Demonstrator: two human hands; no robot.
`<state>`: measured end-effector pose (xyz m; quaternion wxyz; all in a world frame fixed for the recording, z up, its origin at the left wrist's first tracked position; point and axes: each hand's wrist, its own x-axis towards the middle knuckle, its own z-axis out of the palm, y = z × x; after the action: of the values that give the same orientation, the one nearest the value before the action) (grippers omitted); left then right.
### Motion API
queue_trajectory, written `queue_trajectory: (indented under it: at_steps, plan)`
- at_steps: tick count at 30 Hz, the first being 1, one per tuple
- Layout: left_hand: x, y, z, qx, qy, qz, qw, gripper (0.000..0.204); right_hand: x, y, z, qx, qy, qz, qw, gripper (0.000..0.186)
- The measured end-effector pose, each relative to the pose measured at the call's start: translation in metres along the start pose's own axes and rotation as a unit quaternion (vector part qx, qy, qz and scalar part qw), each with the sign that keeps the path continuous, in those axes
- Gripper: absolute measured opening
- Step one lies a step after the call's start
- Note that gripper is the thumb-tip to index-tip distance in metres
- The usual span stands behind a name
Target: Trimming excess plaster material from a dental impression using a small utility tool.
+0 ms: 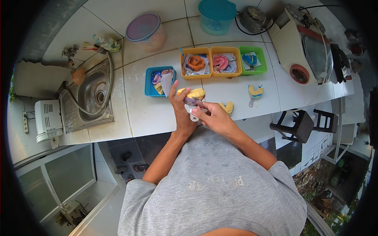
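Observation:
In front of my chest, my left hand point(182, 111) is wrapped round a dental impression tray point(191, 101) loaded with yellow plaster. The tray's pale handle points down toward my body. My right hand point(217, 116) pinches a small dark blade point(197, 100) against the tray's side; the fingers cover its grip. Just beyond my right fingers, a yellow horseshoe-shaped plaster cast point(228, 107) lies on the white tiled counter point(143, 114). Farther right rests another impression tray point(255, 93), yellow and blue with a pale handle.
A blue bin point(147, 87) holds casts and papers. Behind stand two yellow bins point(195, 50) and a green bin point(263, 59) with coloured impressions. Lidded tubs point(142, 27) line the wall. A metal sink point(80, 103) is at left, a glass-fronted machine point(293, 43) at right, stools point(301, 126) below.

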<state>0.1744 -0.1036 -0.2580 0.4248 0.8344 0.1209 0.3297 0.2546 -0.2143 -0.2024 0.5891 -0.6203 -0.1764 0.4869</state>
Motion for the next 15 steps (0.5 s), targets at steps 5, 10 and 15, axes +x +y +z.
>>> queue_trajectory:
  at_steps: [5, 10, 15]
  plan:
    - [0.015, -0.006, 0.007, -0.513, 0.037, -0.305, 0.801, 0.051, -0.024, -0.012, -0.014, -0.104, 0.009, -0.053, 0.993, 0.029]
    - [0.030, -0.010, -0.004, -0.651, 0.072, -0.423, 0.626, 0.036, -0.044, -0.004, -0.033, -0.130, 0.070, -0.090, 0.985, 0.043]
    - [0.045, -0.001, 0.001, -0.649, 0.101, -0.550, 0.515, 0.038, -0.047, -0.015, -0.020, -0.135, 0.087, -0.079, 0.984, 0.037]
